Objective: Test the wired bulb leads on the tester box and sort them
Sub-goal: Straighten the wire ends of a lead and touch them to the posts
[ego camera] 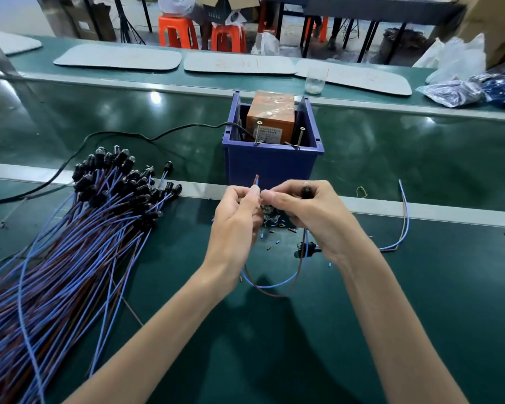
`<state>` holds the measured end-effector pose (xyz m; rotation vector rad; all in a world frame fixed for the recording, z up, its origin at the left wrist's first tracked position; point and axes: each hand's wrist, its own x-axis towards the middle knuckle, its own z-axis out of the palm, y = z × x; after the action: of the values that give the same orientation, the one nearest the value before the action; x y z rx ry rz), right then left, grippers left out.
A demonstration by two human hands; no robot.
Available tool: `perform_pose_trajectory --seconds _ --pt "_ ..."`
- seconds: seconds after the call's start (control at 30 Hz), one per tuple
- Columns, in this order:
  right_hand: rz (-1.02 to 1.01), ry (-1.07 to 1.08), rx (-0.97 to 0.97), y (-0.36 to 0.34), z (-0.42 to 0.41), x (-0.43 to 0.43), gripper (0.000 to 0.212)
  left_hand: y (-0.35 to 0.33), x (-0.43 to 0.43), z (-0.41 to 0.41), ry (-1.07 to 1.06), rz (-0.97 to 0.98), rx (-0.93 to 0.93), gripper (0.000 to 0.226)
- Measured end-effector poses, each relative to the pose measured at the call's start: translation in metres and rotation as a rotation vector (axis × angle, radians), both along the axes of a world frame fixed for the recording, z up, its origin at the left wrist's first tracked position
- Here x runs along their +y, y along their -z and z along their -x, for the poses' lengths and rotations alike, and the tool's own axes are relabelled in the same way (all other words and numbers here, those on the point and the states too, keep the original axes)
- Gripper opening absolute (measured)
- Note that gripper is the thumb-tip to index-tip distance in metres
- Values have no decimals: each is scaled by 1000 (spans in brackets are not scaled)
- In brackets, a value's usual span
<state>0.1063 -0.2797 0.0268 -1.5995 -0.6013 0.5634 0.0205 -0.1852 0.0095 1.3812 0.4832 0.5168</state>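
Left grip (236, 224) pinches the upturned tips of a blue-and-brown wired bulb lead (270, 286); its loop hangs below. Right grip (312, 217) is curled round a black bulb socket (306, 191). Both are just near of the blue plastic tester box (270, 164). A big bundle of similar leads (70, 243) lies left on the green surface (391, 316).

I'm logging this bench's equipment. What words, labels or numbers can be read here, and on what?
Nothing is legible.
Label on the tester box: print too small to read.
Red handwriting on the white mats: too faint and blurred to read.
Round sticker on the far cardboard box: blurred.
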Motion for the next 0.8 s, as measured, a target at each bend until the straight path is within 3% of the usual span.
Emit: perform_pose_trajectory --seconds 0.1,0.3,0.53,0.63,0.8 --pt "16 38 -6 1 3 5 15 1 -2 -1 -90 49 -77 27" --pt "18 -94 147 -4 10 11 47 -10 -1 -12 -202 74 -203 17" --pt "14 -37 25 -2 8 9 28 -24 -7 -37 -217 81 -170 12" --pt "-48 -28 6 -1 8 8 16 -19 -5 -40 -218 154 -163 11" --pt "-56 85 -1 4 5 10 17 -12 1 -43 -181 319 -153 9"
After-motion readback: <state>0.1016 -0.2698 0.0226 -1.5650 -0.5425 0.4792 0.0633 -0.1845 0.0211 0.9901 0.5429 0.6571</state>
